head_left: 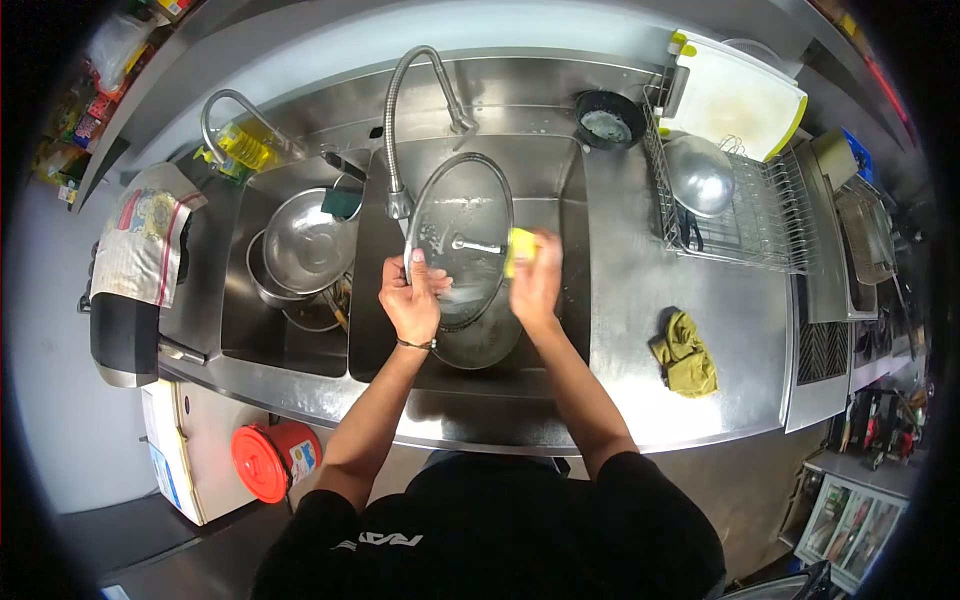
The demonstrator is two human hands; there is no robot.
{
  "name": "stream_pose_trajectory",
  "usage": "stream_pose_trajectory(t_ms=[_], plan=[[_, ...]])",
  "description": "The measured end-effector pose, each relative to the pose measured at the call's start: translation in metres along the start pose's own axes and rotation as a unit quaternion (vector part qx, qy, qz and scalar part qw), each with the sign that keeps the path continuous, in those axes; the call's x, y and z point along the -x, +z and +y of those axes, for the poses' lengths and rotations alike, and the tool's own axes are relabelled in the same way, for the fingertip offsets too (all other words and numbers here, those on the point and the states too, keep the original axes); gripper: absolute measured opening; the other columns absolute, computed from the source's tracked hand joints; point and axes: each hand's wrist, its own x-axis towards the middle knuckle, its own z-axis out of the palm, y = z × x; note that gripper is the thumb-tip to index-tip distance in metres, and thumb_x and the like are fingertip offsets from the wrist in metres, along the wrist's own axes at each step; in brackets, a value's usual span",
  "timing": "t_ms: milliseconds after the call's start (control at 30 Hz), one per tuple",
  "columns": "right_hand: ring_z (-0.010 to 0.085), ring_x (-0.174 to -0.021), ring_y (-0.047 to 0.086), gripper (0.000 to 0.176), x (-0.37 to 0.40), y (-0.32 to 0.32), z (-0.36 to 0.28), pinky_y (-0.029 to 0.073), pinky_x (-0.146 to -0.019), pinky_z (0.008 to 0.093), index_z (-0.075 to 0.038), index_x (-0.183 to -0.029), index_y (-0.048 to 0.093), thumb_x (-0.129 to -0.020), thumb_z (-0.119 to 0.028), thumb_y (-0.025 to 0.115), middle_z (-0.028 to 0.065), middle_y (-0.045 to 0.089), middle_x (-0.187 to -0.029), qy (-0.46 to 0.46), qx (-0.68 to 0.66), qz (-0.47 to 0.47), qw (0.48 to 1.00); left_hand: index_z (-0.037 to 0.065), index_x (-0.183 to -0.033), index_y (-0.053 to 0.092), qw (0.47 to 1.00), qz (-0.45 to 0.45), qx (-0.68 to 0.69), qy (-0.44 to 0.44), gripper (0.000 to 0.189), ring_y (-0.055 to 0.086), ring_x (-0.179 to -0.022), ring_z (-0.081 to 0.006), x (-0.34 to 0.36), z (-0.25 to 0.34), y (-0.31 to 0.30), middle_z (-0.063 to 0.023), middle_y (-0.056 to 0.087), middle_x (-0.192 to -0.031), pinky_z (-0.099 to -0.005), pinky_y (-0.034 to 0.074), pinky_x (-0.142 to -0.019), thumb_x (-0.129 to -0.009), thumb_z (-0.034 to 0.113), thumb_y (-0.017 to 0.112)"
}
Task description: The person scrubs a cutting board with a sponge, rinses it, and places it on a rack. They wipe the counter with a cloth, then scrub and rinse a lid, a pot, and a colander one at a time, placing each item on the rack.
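Observation:
Over the right sink basin point(565, 320), a clear glass pot lid point(460, 205) with a dark rim and a metal handle is tilted up on edge. My left hand point(412, 300) grips the lid's lower left rim, thumb on the near face. A yellow sponge point(521, 248) is pinched in my right hand point(538, 278), at the lid's right edge beside the handle; this hand is a little blurred. Below the lid, a round pan or bowl point(475, 350) sits in the basin, partly hidden. The gooseneck faucet point(392, 140) hangs just left of the lid.
In the left basin are a metal bowl point(310, 240), a green scouring pad point(341, 204) and other pans. At the right stands a wire dish rack point(750, 225) holding a metal bowl and a cutting board point(735, 95). A yellow-green cloth point(688, 358) lies on the counter near a black bowl point(608, 120).

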Motion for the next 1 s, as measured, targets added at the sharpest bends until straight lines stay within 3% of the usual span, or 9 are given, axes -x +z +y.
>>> stream_pose_trajectory(t_ms=[200,400,467,567,667,800,867,933,1000], plan=[[0.0316,-0.066,0.060,0.020,-0.014,0.006,-0.001,0.049,-0.057,0.0364,-0.008,-0.089,0.058,-0.073,-0.015,0.067,0.0134,0.060,-0.075,0.060,-0.129,-0.267,0.953,-0.001,-0.080,0.048,0.998,-0.032,-0.059,0.017,0.026,0.060,-0.050,-0.0123,0.007,0.002,-0.002,-0.0084,0.060,-0.060,-0.0253,0.049,-0.046,-0.089,0.022,0.056],[0.0210,-0.082,0.054,0.021,0.023,0.027,-0.008,0.044,-0.075,0.0348,0.003,-0.103,0.051,-0.087,-0.010,0.051,0.0126,0.054,-0.093,0.328,-0.209,0.097,0.916,0.001,-0.083,0.044,1.000,0.000,-0.026,0.004,0.029,0.061,-0.050,-0.0170,0.005,0.001,0.001,-0.0111,0.059,-0.060,-0.0260,0.050,-0.045,-0.092,0.028,0.051],[0.0333,-0.101,0.048,0.032,0.036,0.021,-0.037,0.038,-0.088,0.0454,0.002,-0.111,0.049,-0.084,-0.015,0.054,0.0207,0.047,-0.115,0.075,-0.009,0.062,0.995,0.001,-0.085,0.042,0.995,0.057,0.067,-0.054,0.030,0.060,-0.049,-0.0175,0.004,0.003,0.002,-0.0130,0.059,-0.061,-0.0275,0.050,-0.043,-0.092,0.029,0.051],[0.0414,-0.116,0.039,0.050,0.057,0.017,-0.031,0.032,-0.096,0.0502,0.000,-0.126,0.040,-0.081,-0.017,0.055,0.0253,0.034,-0.132,0.016,-0.069,-0.145,0.987,0.002,-0.085,0.039,0.996,0.058,0.062,-0.039,0.030,0.060,-0.049,-0.0187,-0.001,0.001,0.000,-0.0138,0.059,-0.061,-0.0284,0.051,-0.043,-0.092,0.030,0.049],[0.0411,-0.117,0.039,0.048,0.044,0.034,-0.025,0.032,-0.097,0.0495,0.000,-0.124,0.041,-0.080,-0.013,0.056,0.0251,0.037,-0.128,0.215,-0.183,-0.118,0.952,0.003,-0.084,0.038,0.995,0.064,0.068,-0.033,0.029,0.060,-0.049,-0.0186,-0.002,-0.001,0.003,-0.0136,0.059,-0.062,-0.0284,0.052,-0.044,-0.092,0.029,0.049],[0.0382,-0.115,0.042,0.054,0.063,0.014,-0.051,0.035,-0.096,0.0501,-0.006,-0.126,0.039,-0.077,-0.008,0.060,0.0210,0.042,-0.123,-0.038,0.011,-0.147,0.988,0.003,-0.084,0.038,0.994,0.081,0.072,-0.034,0.029,0.060,-0.048,-0.0193,-0.009,0.002,0.000,-0.0133,0.057,-0.061,-0.0291,0.052,-0.045,-0.092,0.028,0.049],[0.0398,-0.116,0.041,0.043,0.065,0.028,-0.025,0.041,-0.087,0.0489,-0.006,-0.122,0.044,-0.081,-0.013,0.056,0.0238,0.042,-0.121,0.227,-0.308,0.059,0.922,0.003,-0.084,0.039,0.994,0.042,0.090,-0.045,0.029,0.060,-0.048,-0.0196,-0.003,0.002,-0.008,-0.0135,0.057,-0.060,-0.0292,0.052,-0.044,-0.093,0.029,0.049],[0.0359,-0.102,0.054,0.032,0.058,0.046,0.048,0.046,-0.073,0.0435,-0.004,-0.113,0.052,-0.086,-0.020,0.051,0.0238,0.054,-0.106,0.255,0.022,0.077,0.964,0.003,-0.084,0.039,0.994,0.020,0.094,-0.045,0.029,0.059,-0.046,-0.0197,0.005,-0.003,-0.016,-0.0135,0.057,-0.060,-0.0291,0.052,-0.043,-0.093,0.029,0.049],[0.0344,-0.082,0.061,0.034,0.011,0.035,0.065,0.046,-0.067,0.0401,0.000,-0.102,0.058,-0.088,-0.029,0.049,0.0210,0.062,-0.084,0.388,0.006,-0.067,0.919,0.003,-0.084,0.039,0.995,-0.021,0.077,-0.054,0.029,0.059,-0.045,-0.0197,0.010,-0.008,-0.021,-0.0133,0.057,-0.059,-0.0293,0.052,-0.043,-0.093,0.029,0.049]])
